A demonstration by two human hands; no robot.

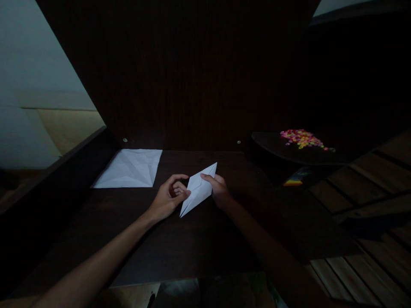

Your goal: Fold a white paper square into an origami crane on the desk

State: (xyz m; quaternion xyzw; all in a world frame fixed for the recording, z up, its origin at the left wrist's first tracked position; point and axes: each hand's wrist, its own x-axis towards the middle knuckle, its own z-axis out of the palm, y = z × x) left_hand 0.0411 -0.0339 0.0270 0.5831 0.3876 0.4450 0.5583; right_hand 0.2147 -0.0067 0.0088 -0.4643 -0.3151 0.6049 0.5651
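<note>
paper (199,188): folded, held just over worktop (192,244) | grip: left hand (167,197) and right hand (221,191) each pinch one edge | risk: dim light, crease may go crooked; a hard pull may tear it

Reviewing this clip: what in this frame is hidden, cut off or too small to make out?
1. Head view: underside of the pointed folded white paper, turned away and partly covered by the left hand and right hand holding it.
2. Head view: scattered small multicoloured pieces on the dark curved shelf, too small and dim to identify.
3. Head view: rainbow-striped item below that shelf, mostly lost in shadow.
</note>
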